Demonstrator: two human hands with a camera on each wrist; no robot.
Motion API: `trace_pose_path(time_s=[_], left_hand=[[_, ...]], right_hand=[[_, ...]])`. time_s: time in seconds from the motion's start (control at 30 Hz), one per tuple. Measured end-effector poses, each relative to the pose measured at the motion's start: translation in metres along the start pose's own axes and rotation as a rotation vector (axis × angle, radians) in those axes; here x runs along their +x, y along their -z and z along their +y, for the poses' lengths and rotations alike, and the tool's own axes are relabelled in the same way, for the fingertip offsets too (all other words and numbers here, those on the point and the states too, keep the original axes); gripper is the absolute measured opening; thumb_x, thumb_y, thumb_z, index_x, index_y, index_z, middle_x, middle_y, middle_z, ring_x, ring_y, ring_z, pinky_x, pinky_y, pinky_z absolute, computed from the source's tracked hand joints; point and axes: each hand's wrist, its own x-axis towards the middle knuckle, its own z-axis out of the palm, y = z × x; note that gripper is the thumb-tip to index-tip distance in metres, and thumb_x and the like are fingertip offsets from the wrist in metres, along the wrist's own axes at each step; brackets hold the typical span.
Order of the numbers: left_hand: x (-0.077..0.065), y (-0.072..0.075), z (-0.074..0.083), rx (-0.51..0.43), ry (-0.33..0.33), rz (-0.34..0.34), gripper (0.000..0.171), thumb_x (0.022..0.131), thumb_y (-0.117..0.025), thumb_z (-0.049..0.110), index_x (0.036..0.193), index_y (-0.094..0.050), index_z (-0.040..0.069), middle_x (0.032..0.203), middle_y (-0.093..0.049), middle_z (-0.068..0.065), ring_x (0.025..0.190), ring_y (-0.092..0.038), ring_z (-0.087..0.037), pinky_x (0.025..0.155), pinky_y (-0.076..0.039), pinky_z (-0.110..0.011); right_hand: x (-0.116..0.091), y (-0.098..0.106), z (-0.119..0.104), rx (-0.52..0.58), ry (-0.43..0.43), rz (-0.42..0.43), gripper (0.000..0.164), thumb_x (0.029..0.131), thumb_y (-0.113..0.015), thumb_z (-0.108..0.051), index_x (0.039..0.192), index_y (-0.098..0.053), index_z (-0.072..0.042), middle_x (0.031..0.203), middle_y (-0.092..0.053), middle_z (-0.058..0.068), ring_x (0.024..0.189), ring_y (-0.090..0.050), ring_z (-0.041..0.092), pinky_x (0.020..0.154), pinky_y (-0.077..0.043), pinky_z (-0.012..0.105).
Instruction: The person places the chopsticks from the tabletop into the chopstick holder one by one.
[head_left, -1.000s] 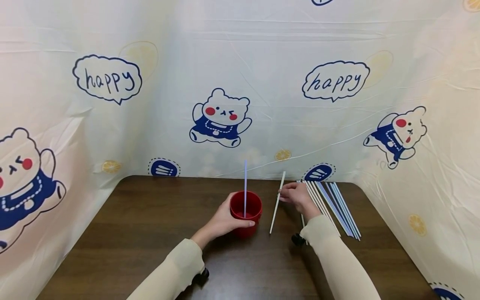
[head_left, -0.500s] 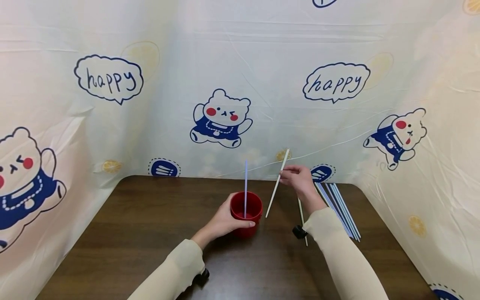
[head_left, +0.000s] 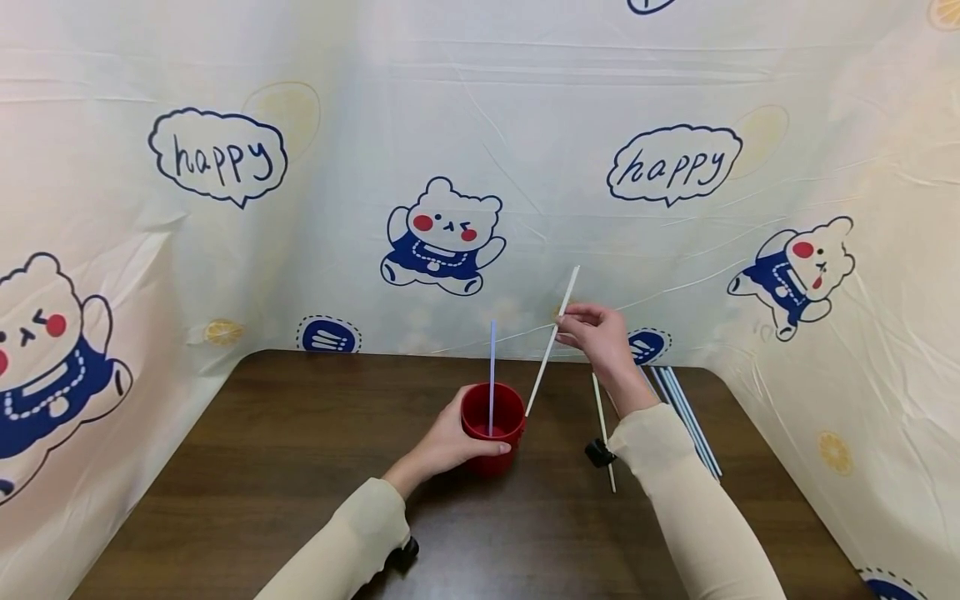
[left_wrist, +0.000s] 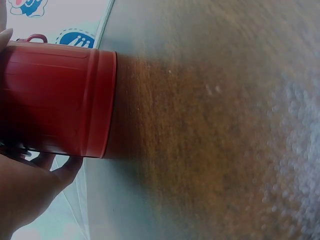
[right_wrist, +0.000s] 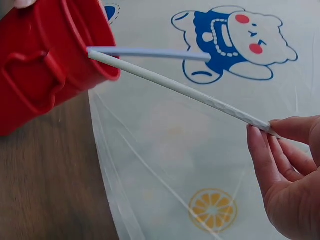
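Note:
My left hand (head_left: pixel 453 437) grips a red cup (head_left: pixel 489 463) standing on the table, thumb across the near side and fingers round the far side. The left wrist view shows the cup's ribbed wall and base (left_wrist: pixel 60 100) on the wood. Inside the cup stands a lavender straw (head_left: pixel 492 358), its top well above the rim. My right hand (head_left: pixel 602 337) pinches a white straw (head_left: pixel 545 362) between thumb and fingertips, tilted, its lower end beside the cup's right rim. In the right wrist view that end overlaps the cup's mouth; whether it touches, I cannot tell.
A single pale straw (head_left: pixel 604 437) lies right of the cup. Farther right lie several blue straws (head_left: pixel 692 421), partly covered by my right arm. A printed curtain (head_left: pixel 337 250) hangs behind the dark wooden table (head_left: pixel 300 433).
The right hand has lifted the white straw off the table and moved it up and slightly left, so its lower end is at the cup's rim. The left hand and cup stay still.

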Motion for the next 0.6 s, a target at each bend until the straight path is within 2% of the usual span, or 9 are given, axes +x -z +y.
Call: trace_pose_path(time_s=[0.13, 0.27, 0.4, 0.6], left_hand=[[-0.001, 0.0, 0.003, -0.004, -0.002, 0.008, 0.086, 0.073, -0.092, 0.014, 0.145, -0.045, 0.013, 0.138, -0.058, -0.005, 0.125, -0.054, -0.03, 0.09, -0.057, -0.045], [-0.006, 0.0, 0.019, -0.01, 0.003, 0.004, 0.086, 0.074, -0.09, 0.01, 0.146, -0.043, 0.006, 0.139, -0.057, -0.012, 0.127, -0.053, -0.039, 0.092, -0.056, -0.049], [-0.013, 0.001, 0.034, -0.013, 0.004, -0.01, 0.086, 0.074, -0.09, 0.011, 0.146, -0.043, 0.003, 0.139, -0.056, -0.016, 0.128, -0.051, -0.042, 0.092, -0.056, -0.049], [-0.014, 0.001, 0.037, -0.012, 0.008, -0.003, 0.085, 0.075, -0.09, 0.011, 0.146, -0.043, 0.004, 0.14, -0.056, -0.017, 0.127, -0.052, -0.041, 0.093, -0.055, -0.051]], right_hand=[[-0.001, -0.006, -0.002, 0.01, 0.046, -0.005, 0.031, 0.093, -0.071, 0.002, 0.119, -0.06, 0.016, 0.092, -0.07, 0.007, 0.081, -0.072, 0.017, 0.078, -0.062, 0.034], [-0.001, -0.012, 0.004, -0.02, 0.095, -0.036, 0.027, 0.093, -0.07, 0.004, 0.115, -0.06, 0.016, 0.09, -0.068, 0.008, 0.078, -0.072, 0.016, 0.077, -0.062, 0.035], [-0.004, -0.017, 0.011, -0.053, 0.14, -0.086, 0.023, 0.093, -0.069, 0.007, 0.112, -0.06, 0.016, 0.092, -0.067, 0.014, 0.077, -0.073, 0.018, 0.078, -0.062, 0.039], [-0.008, -0.025, 0.023, -0.192, 0.218, -0.173, 0.018, 0.092, -0.071, 0.005, 0.109, -0.066, 0.011, 0.097, -0.069, 0.025, 0.083, -0.074, 0.032, 0.076, -0.062, 0.036]])
